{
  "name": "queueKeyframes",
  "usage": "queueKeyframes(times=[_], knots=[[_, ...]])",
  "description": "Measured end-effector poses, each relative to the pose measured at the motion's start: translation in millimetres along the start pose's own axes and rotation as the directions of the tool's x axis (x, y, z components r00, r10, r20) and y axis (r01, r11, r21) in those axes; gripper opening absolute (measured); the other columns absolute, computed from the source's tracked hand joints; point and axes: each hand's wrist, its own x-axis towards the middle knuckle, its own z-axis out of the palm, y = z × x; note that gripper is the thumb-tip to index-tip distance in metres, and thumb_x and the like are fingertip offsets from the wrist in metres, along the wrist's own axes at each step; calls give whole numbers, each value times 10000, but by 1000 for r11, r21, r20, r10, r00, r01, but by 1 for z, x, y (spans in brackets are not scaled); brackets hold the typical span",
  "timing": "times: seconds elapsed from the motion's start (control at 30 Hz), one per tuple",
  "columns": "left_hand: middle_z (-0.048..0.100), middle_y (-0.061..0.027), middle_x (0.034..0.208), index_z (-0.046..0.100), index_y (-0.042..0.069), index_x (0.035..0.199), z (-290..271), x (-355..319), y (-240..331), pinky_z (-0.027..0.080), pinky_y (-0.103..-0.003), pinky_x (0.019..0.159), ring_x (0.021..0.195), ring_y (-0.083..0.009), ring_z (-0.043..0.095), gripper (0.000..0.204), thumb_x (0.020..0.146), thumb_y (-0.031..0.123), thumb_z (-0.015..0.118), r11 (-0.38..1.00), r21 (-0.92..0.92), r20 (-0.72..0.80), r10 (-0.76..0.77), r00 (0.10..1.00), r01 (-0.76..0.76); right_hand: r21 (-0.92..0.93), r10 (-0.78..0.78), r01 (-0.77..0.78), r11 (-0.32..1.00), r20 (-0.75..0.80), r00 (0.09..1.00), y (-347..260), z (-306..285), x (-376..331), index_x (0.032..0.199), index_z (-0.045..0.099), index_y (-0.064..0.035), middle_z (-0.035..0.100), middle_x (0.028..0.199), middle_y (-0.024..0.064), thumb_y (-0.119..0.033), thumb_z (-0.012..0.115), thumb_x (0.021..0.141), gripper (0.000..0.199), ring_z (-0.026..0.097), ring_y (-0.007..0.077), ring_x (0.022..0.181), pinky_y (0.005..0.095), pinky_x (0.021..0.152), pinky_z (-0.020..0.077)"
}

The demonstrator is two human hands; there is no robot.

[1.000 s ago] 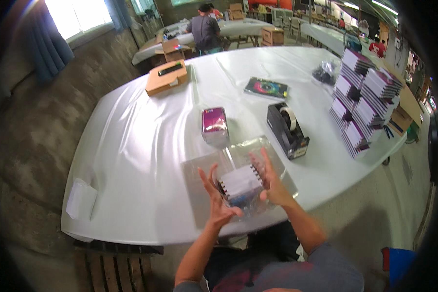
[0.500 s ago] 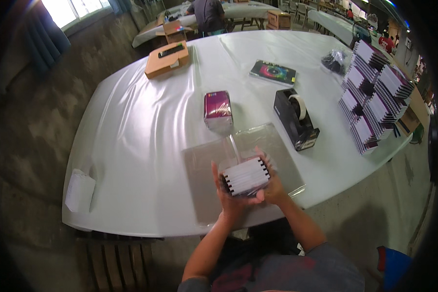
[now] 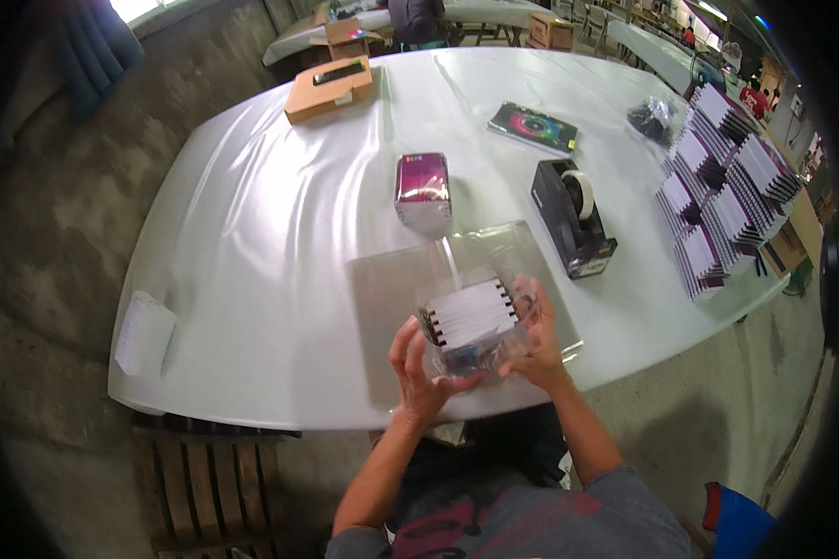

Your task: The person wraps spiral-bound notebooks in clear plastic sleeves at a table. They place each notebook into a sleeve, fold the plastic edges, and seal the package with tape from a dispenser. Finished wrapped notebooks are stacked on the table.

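Observation:
A bundle of small spiral-bound notebooks (image 3: pixel 474 315), white page edges up and dark bindings at both ends, stands in loose clear plastic wrap (image 3: pixel 480 359) near the table's front. On its left side my left hand (image 3: pixel 419 377) has its fingers apart, the thumb by the wrap's near edge. My right hand (image 3: pixel 539 340) is at the right end, fingers and thumb around the gathered plastic there. Beneath lies a stack of flat clear plastic sheets (image 3: pixel 382 307). Beyond it stands a wrapped bundle with a purple cover (image 3: pixel 423 182).
A black tape dispenser (image 3: pixel 569 219) stands right of the sheets, a dark-covered book (image 3: pixel 533 128) beyond it. Stacked notebook bundles (image 3: pixel 722 205) line the right edge. A cardboard box (image 3: pixel 322 93) is far left, a white block (image 3: pixel 146 335) near left. A person (image 3: pixel 418 20) sits behind.
My hands have loosened from the bundle and spread apart, the left one moving left and the right one right. The view has shifted slightly.

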Motion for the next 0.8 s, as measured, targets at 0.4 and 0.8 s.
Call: queueKeyframes(times=[0.4, 0.8], knots=[[570, -14, 1209, 606, 273, 1150, -25, 59, -9, 395, -374, 890, 1109, -207, 541, 617, 566, 203, 795, 943, -57, 541, 305, 784, -327, -368, -79, 142, 919, 183, 980, -46, -9, 16, 1201, 576, -68, 540, 1283, 110, -48, 746, 664, 564, 454, 248, 1255, 411, 1098, 249], [476, -91, 1304, 587, 251, 1196, -44, 73, -4, 383, -393, 943, 1158, -245, 496, 654, 578, 121, 759, 956, -257, 592, 272, 759, -142, -705, -42, 402, 584, 469, 882, -71, -8, 39, 1201, 580, -171, 552, 1256, -13, -111, 728, 626, 597, 450, 162, 1255, 555, 1118, -4]])
